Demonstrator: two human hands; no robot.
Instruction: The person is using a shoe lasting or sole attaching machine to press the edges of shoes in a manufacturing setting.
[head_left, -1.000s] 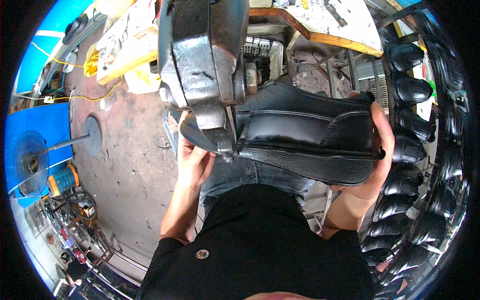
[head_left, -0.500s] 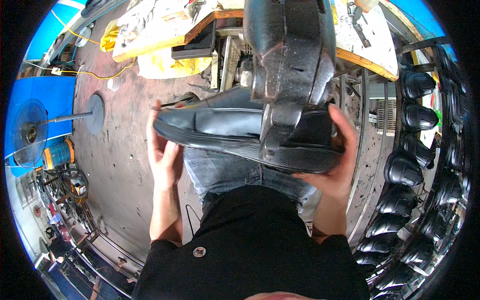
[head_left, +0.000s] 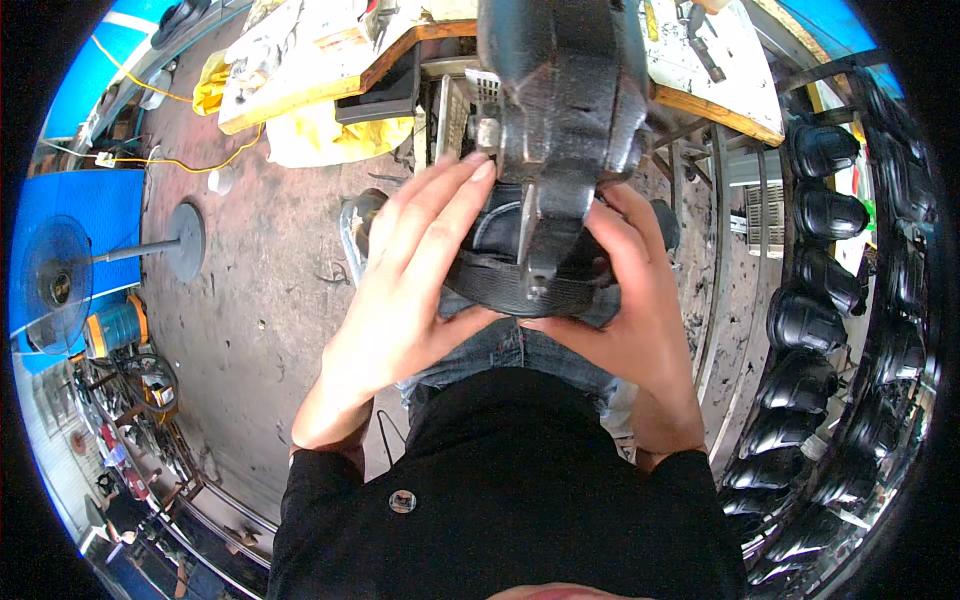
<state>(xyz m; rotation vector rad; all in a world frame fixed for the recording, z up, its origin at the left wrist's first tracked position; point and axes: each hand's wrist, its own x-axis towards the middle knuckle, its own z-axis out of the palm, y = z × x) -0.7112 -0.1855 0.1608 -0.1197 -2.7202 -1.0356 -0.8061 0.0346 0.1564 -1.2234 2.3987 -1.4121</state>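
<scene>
A black leather shoe (head_left: 485, 287) with a ridged sole edge sits beneath a dark metal machine head (head_left: 565, 100), one rounded end facing me. The machine's narrow lower arm (head_left: 552, 225) comes down in front of the shoe and hides part of it. My left hand (head_left: 405, 275) wraps the shoe's left side, its fingers stretched forward along it and its thumb at the near sole edge. On the other side my right hand (head_left: 640, 295) grips it, thumb also at the near edge. The shoe's far end is hidden behind the machine.
Behind the machine stands a wood-edged workbench (head_left: 290, 112) with a black tray (head_left: 385, 95) under its edge. Racks of black shoes (head_left: 805, 320) line the right side. At the left are a standing fan (head_left: 62, 285) and a yellow cable (head_left: 190, 162).
The shoe has turned from lying sideways, toe to the left, to having a rounded end toward me. My left hand has moved right and forward along it; both hands are closer together.
</scene>
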